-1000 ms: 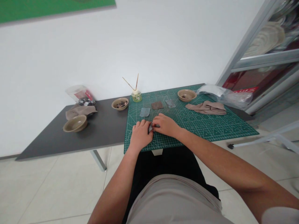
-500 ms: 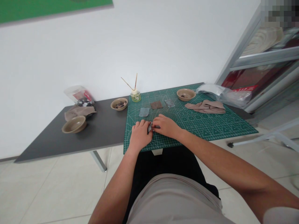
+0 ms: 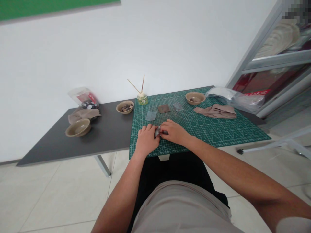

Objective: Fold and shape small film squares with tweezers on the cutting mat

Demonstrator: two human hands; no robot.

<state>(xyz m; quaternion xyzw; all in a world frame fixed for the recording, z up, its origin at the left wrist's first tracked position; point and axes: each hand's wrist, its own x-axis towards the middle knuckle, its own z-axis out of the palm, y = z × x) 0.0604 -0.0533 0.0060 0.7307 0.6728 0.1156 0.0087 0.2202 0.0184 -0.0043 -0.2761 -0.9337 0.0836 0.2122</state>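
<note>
Over the near left part of the green cutting mat (image 3: 206, 129), my two hands meet. My left hand (image 3: 147, 139) is closed on one side of a small grey piece (image 3: 157, 131), thin and sheet-like. My right hand (image 3: 175, 132) pinches at its other side, where a dark end shows beneath the fingers. Whether the dark end belongs to the same piece I cannot tell. Just beyond the hands lie a grey-blue square sheet (image 3: 151, 116), a brown square sheet (image 3: 163, 108) and a crinkled, see-through grey piece (image 3: 178, 107).
A bowl of small dark and tan bits (image 3: 125, 107) and a reed diffuser (image 3: 142, 98) stand behind. Another bowl (image 3: 195, 98), a brown cloth (image 3: 216, 111) and a plastic bag (image 3: 243, 98) are right. Far left are a bowl (image 3: 78, 128), a cloth (image 3: 84, 115) and a clear container (image 3: 82, 95).
The view has shifted slightly. Both hands stay together at the same spot on the mat, and a little more of the grey piece shows between them.
</note>
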